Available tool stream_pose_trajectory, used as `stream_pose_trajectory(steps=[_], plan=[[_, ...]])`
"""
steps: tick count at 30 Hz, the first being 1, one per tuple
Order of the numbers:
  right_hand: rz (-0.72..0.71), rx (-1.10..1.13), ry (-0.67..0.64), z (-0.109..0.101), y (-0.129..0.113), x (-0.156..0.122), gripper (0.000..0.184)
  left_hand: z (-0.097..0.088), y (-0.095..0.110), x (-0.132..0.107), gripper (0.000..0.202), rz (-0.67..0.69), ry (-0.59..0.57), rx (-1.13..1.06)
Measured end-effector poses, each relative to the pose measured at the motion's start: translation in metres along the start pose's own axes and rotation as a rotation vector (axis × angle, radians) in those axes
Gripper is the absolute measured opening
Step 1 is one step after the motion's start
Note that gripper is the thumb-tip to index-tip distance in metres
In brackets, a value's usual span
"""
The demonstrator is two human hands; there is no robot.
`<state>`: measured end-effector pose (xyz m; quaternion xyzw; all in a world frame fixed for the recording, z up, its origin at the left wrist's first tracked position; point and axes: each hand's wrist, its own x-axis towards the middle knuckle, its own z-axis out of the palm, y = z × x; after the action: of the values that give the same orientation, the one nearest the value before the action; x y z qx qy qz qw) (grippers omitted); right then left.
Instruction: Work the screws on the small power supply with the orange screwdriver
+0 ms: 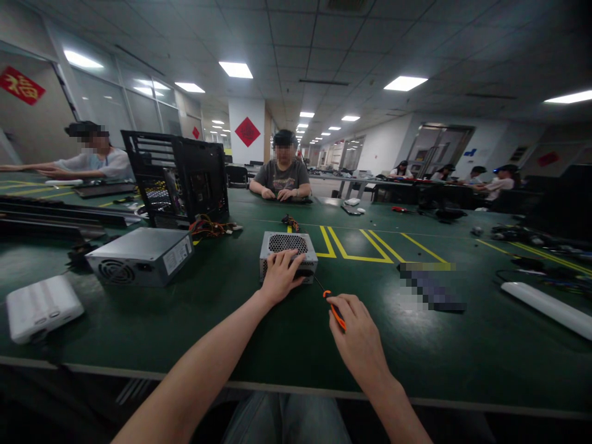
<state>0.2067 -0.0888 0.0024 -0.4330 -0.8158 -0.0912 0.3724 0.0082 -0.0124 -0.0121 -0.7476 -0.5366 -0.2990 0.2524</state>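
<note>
My left hand [281,275] rests on the near side of a small silver power supply [287,251] with a mesh top, its fingers curled over the edge. My right hand [358,336] is closed round an orange-and-black screwdriver [333,308]. The screwdriver's thin shaft points up-left toward the power supply's right front corner. Both forearms reach out over the green table [296,345].
A bigger grey power supply [141,256] and a white box [41,306] lie to the left. A black computer case [178,179] stands behind them with loose wires. A white bar [548,308] lies at the right. People sit at the far side and at other tables.
</note>
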Motion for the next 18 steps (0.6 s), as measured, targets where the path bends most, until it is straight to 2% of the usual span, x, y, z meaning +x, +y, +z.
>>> stream_pose_trajectory(steps=[10, 18], plan=[[0.191, 0.106, 0.065, 0.004, -0.001, -0.005, 0.023, 0.001, 0.0, 0.0, 0.052, -0.007, -0.005, -0.008], [0.206, 0.124, 0.077, 0.011, -0.004, -0.013, 0.022, 0.001, 0.0, 0.0, 0.05, -0.006, -0.014, -0.007]])
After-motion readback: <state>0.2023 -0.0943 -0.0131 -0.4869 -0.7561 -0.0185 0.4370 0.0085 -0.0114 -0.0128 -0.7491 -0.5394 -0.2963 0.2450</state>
